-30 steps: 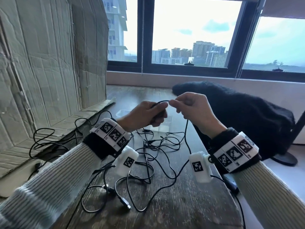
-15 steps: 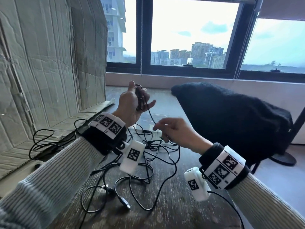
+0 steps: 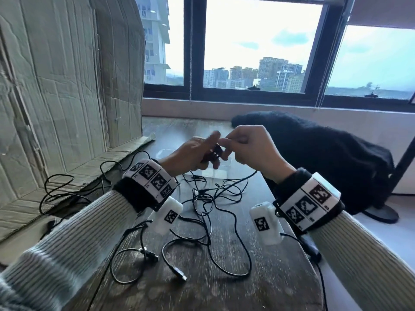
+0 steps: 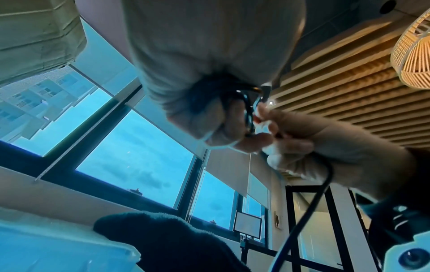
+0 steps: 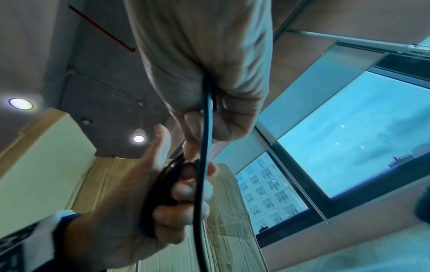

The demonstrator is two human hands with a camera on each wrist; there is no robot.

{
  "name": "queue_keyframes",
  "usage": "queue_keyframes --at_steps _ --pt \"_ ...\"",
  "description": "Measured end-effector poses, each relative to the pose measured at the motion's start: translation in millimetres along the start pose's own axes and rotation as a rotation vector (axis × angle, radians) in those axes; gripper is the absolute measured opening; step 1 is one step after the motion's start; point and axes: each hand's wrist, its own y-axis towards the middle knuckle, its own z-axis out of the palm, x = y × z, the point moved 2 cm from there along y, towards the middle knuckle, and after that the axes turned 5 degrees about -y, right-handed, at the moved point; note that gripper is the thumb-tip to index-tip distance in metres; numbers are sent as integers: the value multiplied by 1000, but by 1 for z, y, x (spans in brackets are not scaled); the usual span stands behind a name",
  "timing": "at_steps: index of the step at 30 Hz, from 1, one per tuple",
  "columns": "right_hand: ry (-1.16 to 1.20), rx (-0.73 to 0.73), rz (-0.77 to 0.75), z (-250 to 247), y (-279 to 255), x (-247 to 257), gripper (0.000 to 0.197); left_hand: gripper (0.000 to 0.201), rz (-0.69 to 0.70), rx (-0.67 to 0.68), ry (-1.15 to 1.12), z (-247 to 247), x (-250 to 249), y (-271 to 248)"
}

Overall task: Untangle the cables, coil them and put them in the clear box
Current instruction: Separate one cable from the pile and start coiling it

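Observation:
My left hand point(image 3: 202, 153) holds a small coil of black cable point(image 3: 216, 152) wound round its fingers, index finger sticking up. My right hand point(image 3: 233, 142) meets it from the right and pinches the same cable's free run point(image 3: 247, 178), which drops to the table. The left wrist view shows the coil point(image 4: 249, 114) in the left hand point(image 4: 216, 110). The right wrist view shows the cable point(image 5: 202, 147) leaving the right hand point(image 5: 209, 103). The clear box point(image 3: 165, 151) sits behind the hands, mostly hidden. A tangle of black cables point(image 3: 208, 198) lies below them.
Loose loops with USB plugs point(image 3: 179, 271) lie on the wooden table point(image 3: 224, 292) near me. More cable point(image 3: 56, 191) trails over the flattened cardboard point(image 3: 56, 97) at left. A black fleece garment point(image 3: 325, 158) covers the right side. A dark stand base point(image 3: 381, 214) stands beyond it.
Half a second ago my left hand was raised with the coil and my right hand was lower, drawing cable. Now the left hand has dropped and the right has risen to meet it.

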Motion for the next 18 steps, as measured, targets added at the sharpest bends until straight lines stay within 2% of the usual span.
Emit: queue_keyframes --at_steps 2,4,9,12,15,18 --pt "69 -57 87 -2 2 -9 22 39 -17 71 29 1 -3 -1" --pt "136 -63 150 -4 0 -17 26 30 -33 71 -94 -1 -3 -2" --pt "456 39 270 -3 -7 -28 15 36 -74 -128 -536 -9 -3 -4" --pt "583 140 317 5 -13 -28 14 51 -84 -227 -767 -7 -4 1" --pt "567 147 329 16 -19 -28 18 58 -87 -248 -765 -5 -6 4" --pt "570 115 323 24 -21 -28 23 53 -39 -256 -754 -1 -11 5"
